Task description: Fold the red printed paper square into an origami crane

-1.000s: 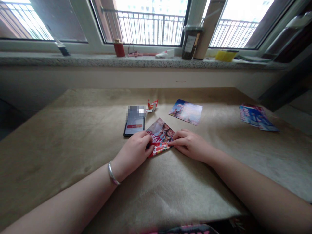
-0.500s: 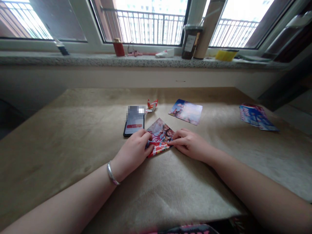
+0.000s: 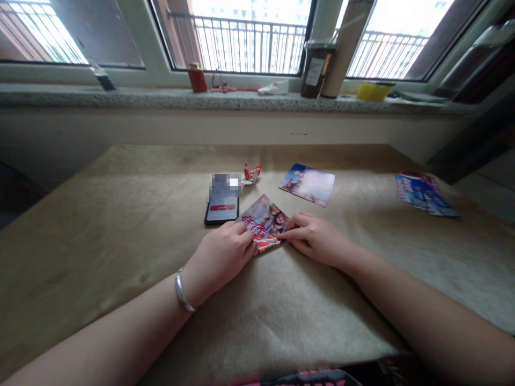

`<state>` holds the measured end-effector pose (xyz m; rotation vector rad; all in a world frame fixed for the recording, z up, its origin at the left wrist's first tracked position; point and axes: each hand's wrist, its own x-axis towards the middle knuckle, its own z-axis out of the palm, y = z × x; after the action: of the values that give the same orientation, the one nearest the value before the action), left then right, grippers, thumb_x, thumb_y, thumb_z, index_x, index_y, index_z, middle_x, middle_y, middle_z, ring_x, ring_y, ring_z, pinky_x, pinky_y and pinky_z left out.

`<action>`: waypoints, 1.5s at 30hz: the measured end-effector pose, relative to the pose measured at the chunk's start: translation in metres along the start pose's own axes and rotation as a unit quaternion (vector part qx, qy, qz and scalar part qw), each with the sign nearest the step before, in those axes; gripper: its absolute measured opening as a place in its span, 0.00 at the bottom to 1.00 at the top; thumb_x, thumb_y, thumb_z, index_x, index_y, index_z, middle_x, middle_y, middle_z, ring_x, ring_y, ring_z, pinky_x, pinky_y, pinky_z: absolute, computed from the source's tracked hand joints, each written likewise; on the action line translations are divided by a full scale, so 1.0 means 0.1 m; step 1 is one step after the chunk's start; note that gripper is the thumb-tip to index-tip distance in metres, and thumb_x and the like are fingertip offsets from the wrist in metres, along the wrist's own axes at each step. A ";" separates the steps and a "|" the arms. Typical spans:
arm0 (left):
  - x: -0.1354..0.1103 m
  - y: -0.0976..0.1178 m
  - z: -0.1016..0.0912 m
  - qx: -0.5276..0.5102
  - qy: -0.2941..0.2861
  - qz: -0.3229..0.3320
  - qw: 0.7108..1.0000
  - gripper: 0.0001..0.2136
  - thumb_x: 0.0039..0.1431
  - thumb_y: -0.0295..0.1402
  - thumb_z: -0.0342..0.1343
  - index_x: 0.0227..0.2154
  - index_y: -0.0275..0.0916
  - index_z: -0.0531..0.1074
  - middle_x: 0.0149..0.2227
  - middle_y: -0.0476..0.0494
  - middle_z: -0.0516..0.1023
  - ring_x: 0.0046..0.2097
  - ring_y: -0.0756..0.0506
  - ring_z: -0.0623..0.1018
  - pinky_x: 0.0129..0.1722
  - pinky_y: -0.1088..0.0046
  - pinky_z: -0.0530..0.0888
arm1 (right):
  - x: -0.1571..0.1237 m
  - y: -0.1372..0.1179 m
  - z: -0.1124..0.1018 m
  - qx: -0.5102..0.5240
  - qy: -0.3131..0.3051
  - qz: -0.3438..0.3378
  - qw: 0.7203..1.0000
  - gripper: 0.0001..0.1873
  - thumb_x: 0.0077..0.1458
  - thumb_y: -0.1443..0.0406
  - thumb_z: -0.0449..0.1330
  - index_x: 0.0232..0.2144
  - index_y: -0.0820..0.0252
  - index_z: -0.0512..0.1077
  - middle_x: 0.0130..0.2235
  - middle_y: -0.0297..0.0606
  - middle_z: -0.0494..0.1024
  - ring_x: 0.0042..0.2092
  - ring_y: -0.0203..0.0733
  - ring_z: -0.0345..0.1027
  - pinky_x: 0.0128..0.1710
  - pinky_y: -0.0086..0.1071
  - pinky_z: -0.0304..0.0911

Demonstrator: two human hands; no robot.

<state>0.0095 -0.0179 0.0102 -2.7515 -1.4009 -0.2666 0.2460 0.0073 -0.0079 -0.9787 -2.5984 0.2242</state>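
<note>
Folded paper [image 3: 263,220], sides pinched by hands [image 3: 223,251], on brown tabletop [image 3: 132,214]; granite sill [image 3: 161,100] below bright windows [image 3: 249,43].

Forearms [image 3: 120,327] bare; silver bangle [image 3: 181,292] on left wrist [image 3: 195,281]; pink-and-black clothing [image 3: 314,378] below.

The head camera looks forward and down across the table [image 3: 265,284] toward the windows [image 3: 249,43].

I counted one bare left hand [image 3: 223,249], one bare right hand [image 3: 316,237], one silver bangle [image 3: 183,294], one black rectangular phone [image 3: 222,215], one red-and-white paper figure [image 3: 252,173], one folded multicoloured paper sheet [image 3: 263,219], one flat blue-and-pink paper sheet [image 3: 308,185] — and one fanned blue-and-red paper pile [image 3: 425,195], uncountably overlapped.
</note>
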 end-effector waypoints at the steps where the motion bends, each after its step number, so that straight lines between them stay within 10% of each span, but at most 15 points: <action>1: 0.00 0.00 0.00 0.001 -0.002 0.002 1.000 0.12 0.62 0.34 0.46 0.28 0.36 0.71 0.33 0.42 0.72 0.36 0.46 0.71 0.36 0.69 0.71 | 0.00 0.00 0.00 -0.001 -0.001 0.001 1.000 0.14 0.56 0.68 0.53 0.42 0.52 0.76 0.38 0.39 0.75 0.40 0.39 0.66 0.40 0.33 0.63; 45: -0.02 0.08 0.08 0.004 -0.032 0.122 0.992 0.15 0.63 0.30 0.43 0.50 0.33 0.65 0.44 0.38 0.70 0.47 0.41 0.69 0.47 0.61 0.70 | 0.01 0.07 -0.02 0.029 0.001 0.008 1.000 0.08 0.54 0.68 0.57 0.33 0.57 0.76 0.35 0.39 0.76 0.39 0.38 0.68 0.40 0.31 0.64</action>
<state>0.0154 -0.0234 0.0020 -2.9100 -1.0565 -0.1631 0.2506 0.0127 -0.0073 -0.9795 -2.5677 0.3006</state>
